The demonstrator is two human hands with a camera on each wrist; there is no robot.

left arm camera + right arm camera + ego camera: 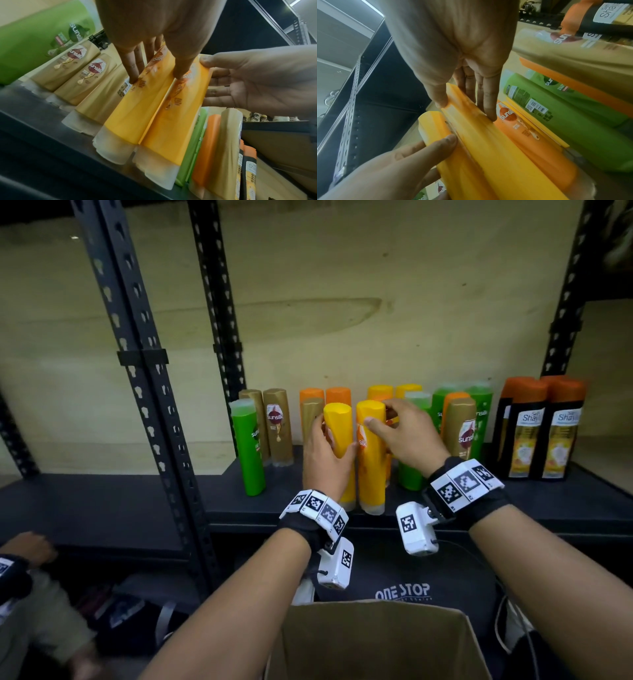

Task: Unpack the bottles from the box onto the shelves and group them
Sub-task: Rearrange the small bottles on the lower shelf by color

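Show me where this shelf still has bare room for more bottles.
Bare shelf lies left of the lone green bottle, past the upright post, and along the front edge below the black Shama bottles. The middle is crowded, where both hands hold yellow bottles.

Left hand and right hand raised forward, fingers curled, gripping.
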